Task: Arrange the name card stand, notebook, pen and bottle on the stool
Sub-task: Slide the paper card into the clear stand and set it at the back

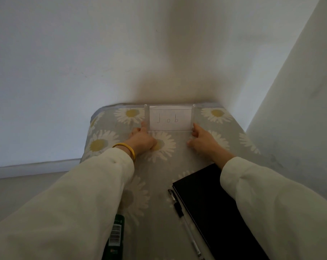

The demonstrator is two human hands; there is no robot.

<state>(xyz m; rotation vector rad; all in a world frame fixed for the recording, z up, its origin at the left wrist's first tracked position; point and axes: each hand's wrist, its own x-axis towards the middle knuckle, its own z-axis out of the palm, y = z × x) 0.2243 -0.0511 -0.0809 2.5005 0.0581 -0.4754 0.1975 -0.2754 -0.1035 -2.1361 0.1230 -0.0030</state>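
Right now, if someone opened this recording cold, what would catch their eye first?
The clear name card stand at the far edge of the daisy-print stool, its card reading "Job", with the left hand and right hand at its two lower corners. Nearer the camera, a black notebook lies on the right with a pen beside its left edge. A dark green bottle peeks out under the left sleeve.

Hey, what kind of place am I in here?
Probably a room corner in a home: a stool with a daisy-print cover stands against plain white walls, with a skirting board along a bare floor. Both hands are setting a name card stand on it.
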